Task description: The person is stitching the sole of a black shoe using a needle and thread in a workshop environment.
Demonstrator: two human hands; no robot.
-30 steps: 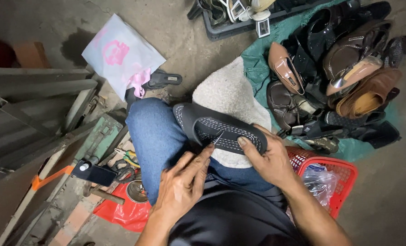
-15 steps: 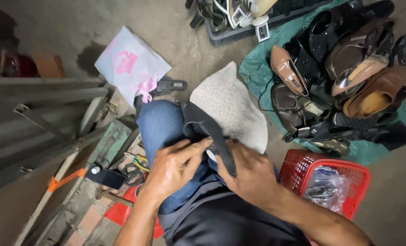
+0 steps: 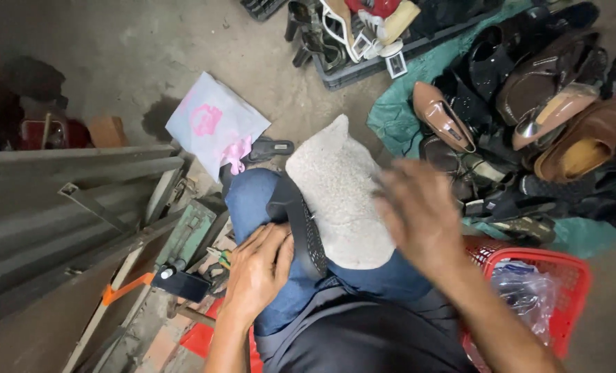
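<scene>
A black shoe (image 3: 301,224) stands on its edge on my knee, which is in blue jeans (image 3: 252,200). My left hand (image 3: 256,273) grips the shoe from the left side and holds it against the leg. My right hand (image 3: 418,214) is lifted off the shoe and hovers blurred over a pale grey cloth (image 3: 339,193) that lies across my lap. Its fingers look spread and nothing shows in them.
A heap of worn shoes (image 3: 529,117) lies on a green sheet (image 3: 391,114) at the right. A red basket (image 3: 563,276) with a plastic bag sits by my right arm. A white and pink bag (image 3: 214,128), a dark crate (image 3: 363,65) and metal tools (image 3: 183,280) surround my legs.
The shoe lay flat across my knee, then was turned onto its edge. My right hand has let go of it and swung up to the right; the left hand keeps its hold.
</scene>
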